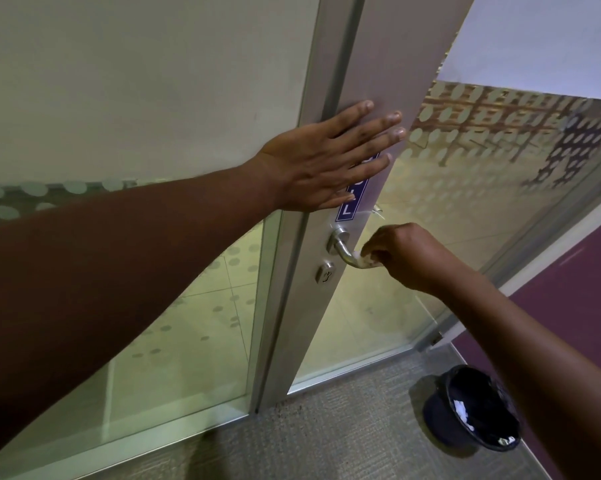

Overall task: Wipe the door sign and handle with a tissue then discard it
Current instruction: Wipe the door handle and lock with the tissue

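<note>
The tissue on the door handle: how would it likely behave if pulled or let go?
The tissue looks crumpled and soft, bunched under the right hand against the handle, so it probably flops rather than holds shape. It seems thin and light, likely to drift if dropped. It may tear if snagged on the metal.

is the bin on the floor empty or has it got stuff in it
Not empty. The black bin stands open-topped on the carpet, and white crumpled scraps show against its dark liner. How full it is cannot be told.
</note>
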A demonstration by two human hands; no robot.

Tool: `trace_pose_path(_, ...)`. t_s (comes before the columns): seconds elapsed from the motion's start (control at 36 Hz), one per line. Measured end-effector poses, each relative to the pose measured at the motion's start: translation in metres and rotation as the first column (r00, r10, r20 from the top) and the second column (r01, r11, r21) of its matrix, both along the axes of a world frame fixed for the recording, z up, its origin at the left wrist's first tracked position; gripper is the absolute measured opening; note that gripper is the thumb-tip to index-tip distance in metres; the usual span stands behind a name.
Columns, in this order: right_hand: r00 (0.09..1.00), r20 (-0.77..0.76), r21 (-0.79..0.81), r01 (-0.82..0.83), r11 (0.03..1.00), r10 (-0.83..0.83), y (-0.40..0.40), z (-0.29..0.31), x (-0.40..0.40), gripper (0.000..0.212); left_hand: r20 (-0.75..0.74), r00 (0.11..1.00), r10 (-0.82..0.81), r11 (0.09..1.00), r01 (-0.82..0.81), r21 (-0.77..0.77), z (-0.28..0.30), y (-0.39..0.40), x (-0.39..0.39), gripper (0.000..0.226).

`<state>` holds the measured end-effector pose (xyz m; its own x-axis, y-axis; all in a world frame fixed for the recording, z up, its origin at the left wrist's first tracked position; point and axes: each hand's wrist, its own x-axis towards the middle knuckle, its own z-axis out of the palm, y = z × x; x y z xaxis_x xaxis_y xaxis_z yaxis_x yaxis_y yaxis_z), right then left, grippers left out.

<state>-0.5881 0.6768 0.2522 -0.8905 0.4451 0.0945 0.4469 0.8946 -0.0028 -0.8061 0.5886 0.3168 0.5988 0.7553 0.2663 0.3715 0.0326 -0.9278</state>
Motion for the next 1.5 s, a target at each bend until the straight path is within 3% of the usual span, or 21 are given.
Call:
trace_pose_path(0.17, 0.997, -0.068, -0.053, -0.049, 0.997, 0.046, -0.012, -0.008, -0.027, 0.023, -0.002, 1.000, 0.006, 1.000, -0.006, -0.002, 0.001, -0.001, 0.000, 0.073)
trace_pose_path(0.44, 0.987, -0.156, 0.040, 0.033, 0.999, -0.027, -0.020, -0.040, -0.016, 0.017, 0.010, 1.000, -0.001, 1.000, 0.001, 0.011, 0.000, 0.000, 0.000, 0.072)
trace_pose_path(0.64, 0.976, -0.216, 0.110, -0.008, 0.994, 0.032, -0.016, -0.048, -0.004, 0.029, 0.031, 1.000, -0.005, 1.000, 0.005, -0.002, 0.003, -0.001, 0.001, 0.072)
trace_pose_path(0.83, 0.984, -0.176, 0.118, 0.015, 0.993, 0.006, -0.003, -0.045, 0.010, 0.022, 0.016, 1.000, 0.003, 1.000, -0.003, -0.005, 0.002, -0.001, 0.001, 0.073)
trace_pose_path(0.92, 0.932, -0.349, 0.016, 0.111, 0.994, -0.098, 0.011, -0.046, 0.024, 0.021, 0.025, 1.000, 0.014, 1.000, -0.013, -0.015, 0.002, -0.001, 0.001, 0.073)
trace_pose_path(0.97, 0.796, -0.551, -0.117, 0.223, 0.968, -0.250, 0.020, -0.054, 0.039, 0.019, 0.034, 0.999, 0.015, 1.000, -0.014, -0.019, 0.002, -0.001, 0.001, 0.072)
trace_pose_path(1.03, 0.563, -0.665, -0.377, 0.315, 0.871, -0.491, 0.028, -0.066, 0.051, 0.018, 0.035, 0.999, 0.010, 1.000, -0.009, -0.016, 0.003, -0.002, 0.001, 0.072)
trace_pose_path(1.06, 0.434, -0.666, -0.538, 0.284, 0.794, -0.607, 0.033, -0.073, 0.053, 0.018, 0.035, 0.999, 0.007, 1.000, -0.006, -0.015, 0.003, -0.002, 0.002, 0.071)
trace_pose_path(1.11, 0.208, -0.580, -0.803, 0.021, 0.596, -0.788, 0.041, -0.086, 0.050, 0.020, 0.036, 0.999, 0.006, 1.000, -0.006, -0.018, 0.003, -0.002, 0.002, 0.072)
trace_pose_path(1.14, 0.141, -0.501, -0.864, -0.138, 0.484, -0.854, 0.043, -0.091, 0.047, 0.020, 0.037, 0.999, 0.010, 1.000, -0.009, -0.020, 0.003, -0.002, 0.003, 0.072)
trace_pose_path(1.22, 0.139, -0.299, -0.854, -0.481, 0.199, -0.944, 0.040, -0.100, 0.033, 0.019, 0.042, 0.999, 0.024, 0.999, -0.023, -0.025, 0.003, -0.003, 0.003, 0.072)
trace_pose_path(1.28, 0.135, -0.224, -0.767, -0.635, 0.089, -0.965, 0.036, -0.100, 0.027, 0.022, 0.050, 0.998, 0.026, 0.999, -0.025, -0.030, 0.003, -0.002, 0.003, 0.072)
trace_pose_path(1.39, 0.101, -0.098, -0.570, -0.821, -0.027, -0.990, 0.031, -0.102, 0.023, 0.023, 0.058, 0.998, 0.031, 0.999, -0.029, -0.036, 0.004, -0.004, 0.004, 0.072)
trace_pose_path(1.5, 0.138, -0.034, -0.509, -0.855, -0.102, -0.990, 0.024, -0.103, 0.017, 0.024, 0.072, 0.997, 0.028, 0.999, -0.025, -0.040, 0.005, -0.005, 0.005, 0.072)
